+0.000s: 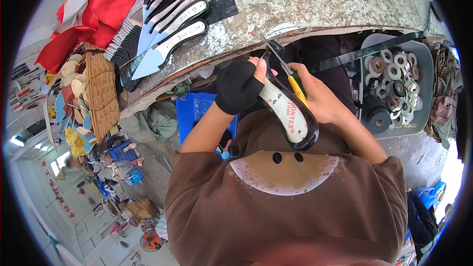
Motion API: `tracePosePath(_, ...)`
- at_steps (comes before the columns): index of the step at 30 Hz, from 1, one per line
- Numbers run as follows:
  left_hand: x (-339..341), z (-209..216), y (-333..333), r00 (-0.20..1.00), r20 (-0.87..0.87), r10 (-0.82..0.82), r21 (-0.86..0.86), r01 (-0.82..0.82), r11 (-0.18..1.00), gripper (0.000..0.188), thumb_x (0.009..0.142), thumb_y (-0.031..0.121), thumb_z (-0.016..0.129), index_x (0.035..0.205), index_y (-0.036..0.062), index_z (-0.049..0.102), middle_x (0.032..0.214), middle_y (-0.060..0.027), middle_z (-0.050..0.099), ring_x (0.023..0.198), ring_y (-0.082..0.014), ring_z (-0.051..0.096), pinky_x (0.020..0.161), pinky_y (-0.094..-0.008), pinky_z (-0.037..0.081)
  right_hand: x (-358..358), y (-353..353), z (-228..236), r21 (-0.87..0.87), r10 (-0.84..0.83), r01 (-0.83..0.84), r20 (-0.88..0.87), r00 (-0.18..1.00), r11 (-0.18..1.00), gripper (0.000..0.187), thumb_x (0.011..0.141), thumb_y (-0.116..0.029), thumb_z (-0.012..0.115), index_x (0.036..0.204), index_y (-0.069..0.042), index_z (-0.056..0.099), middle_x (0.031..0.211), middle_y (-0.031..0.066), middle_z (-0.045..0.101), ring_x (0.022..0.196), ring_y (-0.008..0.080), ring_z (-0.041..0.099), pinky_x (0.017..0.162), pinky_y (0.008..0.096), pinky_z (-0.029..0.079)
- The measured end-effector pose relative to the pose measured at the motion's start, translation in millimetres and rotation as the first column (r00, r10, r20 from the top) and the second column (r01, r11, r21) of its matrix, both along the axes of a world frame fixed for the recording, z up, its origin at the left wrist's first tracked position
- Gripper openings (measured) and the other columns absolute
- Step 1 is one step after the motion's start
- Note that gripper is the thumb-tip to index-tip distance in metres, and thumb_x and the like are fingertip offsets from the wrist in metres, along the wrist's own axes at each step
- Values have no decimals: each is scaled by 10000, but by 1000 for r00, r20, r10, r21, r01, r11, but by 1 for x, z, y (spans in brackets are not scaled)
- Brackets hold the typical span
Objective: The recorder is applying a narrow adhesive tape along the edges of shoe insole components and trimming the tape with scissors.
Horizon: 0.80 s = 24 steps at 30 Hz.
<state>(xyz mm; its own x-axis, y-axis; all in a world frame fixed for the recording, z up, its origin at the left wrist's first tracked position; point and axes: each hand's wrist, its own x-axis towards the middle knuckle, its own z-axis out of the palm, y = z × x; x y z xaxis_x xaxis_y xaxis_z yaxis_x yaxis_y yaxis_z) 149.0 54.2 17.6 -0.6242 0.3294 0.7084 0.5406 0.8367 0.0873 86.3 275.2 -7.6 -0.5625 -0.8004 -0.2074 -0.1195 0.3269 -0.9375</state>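
My left hand (241, 86), in a black glove that leaves the fingertips bare, grips a shoe insole (288, 116). The insole has a white printed face and a black strip along its edge; its far end is partly hidden by my fingers. My right hand (322, 96) is closed round the yellow handle of a slim pointed metal tool (297, 88), whose exact kind I cannot make out. The tool's shaft lies close beside the insole's far end and points away toward the table. Both hands are in front of my chest, just short of the table edge.
A worn table (315, 2) curves across the far side. Stacked insoles (170, 44) with black edges lie on it at left, by red cloth (116, 0). At right a grey bin (423, 88) holds several tape rolls, a black strip (364, 51) across it. A blue stool (197, 111) stands left.
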Motion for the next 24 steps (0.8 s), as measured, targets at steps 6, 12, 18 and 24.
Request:
tracePosePath(6,1,-1,0,977,70,201,414,-212,885,233,845,45,716,1070,5,668,790,-70,704,662,-188,660,589,-292,522,-36,23,7,-121,85,-67,148,985,990,548,873,-425,706,1205,-32,517,706,-18,521,478,58,470,438,227,380)
tracePosePath(12,-8,22,21,931,365,9,878,-347,328,172,842,12,734,992,-11,653,893,-41,648,779,-101,594,704,-253,482,-165,33,46,254,-115,400,-705,700,880,346,884,-263,715,1151,-57,635,782,44,586,705,125,585,635,266,475)
tracePosePath(18,-8,17,22,878,477,-30,813,-428,395,179,817,-13,735,972,-17,646,857,-46,648,743,-103,599,669,-252,492,-95,-9,63,-113,-88,34,-518,851,993,222,968,-263,571,941,-49,626,824,155,593,791,367,594,709,412,478)
tracePosePath(24,-4,-6,20,799,597,-77,741,-511,436,220,851,13,674,1066,0,626,942,-65,634,850,-135,603,775,-280,487,-50,-33,24,-201,-1,-40,-202,979,979,337,966,-214,566,740,18,474,653,200,463,617,378,501,577,436,398)
